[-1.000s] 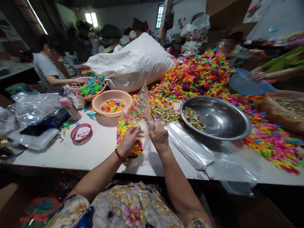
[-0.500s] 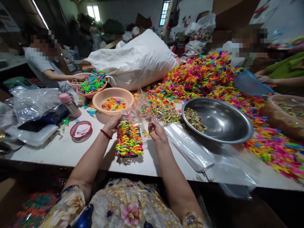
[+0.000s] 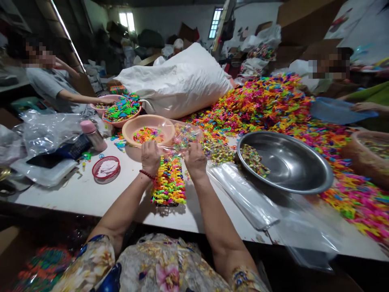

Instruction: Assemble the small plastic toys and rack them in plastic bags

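Pinching the clear bag [image 3: 182, 136], left hand [image 3: 150, 156] and right hand [image 3: 195, 159] fingers flank its edge.

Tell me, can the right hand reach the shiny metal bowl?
Probably yes. The bowl sits close beside the right hand on the same table, with only flat plastic sleeves between them. But that hand and the left hand both grip a clear bag, so it would need to let go first.

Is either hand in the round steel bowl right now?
No, the left hand and right hand both grip a clear plastic bag, off to the left of the round steel bowl.
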The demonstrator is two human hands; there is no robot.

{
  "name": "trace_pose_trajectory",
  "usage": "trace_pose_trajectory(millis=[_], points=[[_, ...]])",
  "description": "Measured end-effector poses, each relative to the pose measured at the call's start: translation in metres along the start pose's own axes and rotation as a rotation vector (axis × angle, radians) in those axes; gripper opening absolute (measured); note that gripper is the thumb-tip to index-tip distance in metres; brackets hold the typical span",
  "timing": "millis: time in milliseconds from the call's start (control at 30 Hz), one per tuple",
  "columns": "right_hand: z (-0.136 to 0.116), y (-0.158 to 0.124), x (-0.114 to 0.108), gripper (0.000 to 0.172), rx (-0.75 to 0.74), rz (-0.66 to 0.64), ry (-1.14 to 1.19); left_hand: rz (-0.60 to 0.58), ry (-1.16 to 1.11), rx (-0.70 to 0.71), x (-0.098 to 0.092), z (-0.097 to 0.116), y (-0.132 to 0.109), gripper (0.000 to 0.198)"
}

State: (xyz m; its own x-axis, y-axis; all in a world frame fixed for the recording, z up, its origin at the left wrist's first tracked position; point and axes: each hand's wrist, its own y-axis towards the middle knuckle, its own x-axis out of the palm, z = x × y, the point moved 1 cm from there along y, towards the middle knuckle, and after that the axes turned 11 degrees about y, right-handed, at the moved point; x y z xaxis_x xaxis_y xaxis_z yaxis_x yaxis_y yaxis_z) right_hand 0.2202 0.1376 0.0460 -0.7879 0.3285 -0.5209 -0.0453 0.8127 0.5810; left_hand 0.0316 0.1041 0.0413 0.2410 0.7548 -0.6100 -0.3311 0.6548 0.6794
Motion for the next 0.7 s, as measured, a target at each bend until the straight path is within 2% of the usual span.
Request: trace_pose_trajectory(millis=[67,100,200,267,400,467,600,700], points=[[0.020,0.004,-0.001,0.028,0.160,0.012,0.008,-0.040,-0.072,-0.139,0.005,-0.018,0.007,0.020],[0.032,0.005,-0.001,0.026,0.276,0.024,0.105,-0.091,-0.175,-0.245,0.008,-0.026,0.010,0.015],[0.060,0.004,0.007,0.015,0.685,0.059,0.591,-0.305,-0.608,-0.605,0.021,-0.044,0.012,0.024],[0.071,0.001,0.018,0.011,0.856,0.049,0.831,-0.409,-0.790,-0.719,0.031,-0.050,0.012,0.029],[0.077,-0.003,0.042,0.020,0.945,0.052,1.060,-0.517,-1.166,-0.796,0.050,-0.056,0.014,0.026],[0.078,-0.003,0.051,0.020,0.956,0.092,1.172,-0.482,-1.289,-0.811,0.056,-0.058,0.014,0.030],[0.079,-0.005,0.062,0.019,0.924,0.144,1.321,-0.342,-1.257,-0.763,0.064,-0.063,0.006,0.035],[0.081,-0.013,0.070,0.025,0.905,0.142,1.346,-0.305,-1.178,-0.736,0.070,-0.068,-0.008,0.038]])
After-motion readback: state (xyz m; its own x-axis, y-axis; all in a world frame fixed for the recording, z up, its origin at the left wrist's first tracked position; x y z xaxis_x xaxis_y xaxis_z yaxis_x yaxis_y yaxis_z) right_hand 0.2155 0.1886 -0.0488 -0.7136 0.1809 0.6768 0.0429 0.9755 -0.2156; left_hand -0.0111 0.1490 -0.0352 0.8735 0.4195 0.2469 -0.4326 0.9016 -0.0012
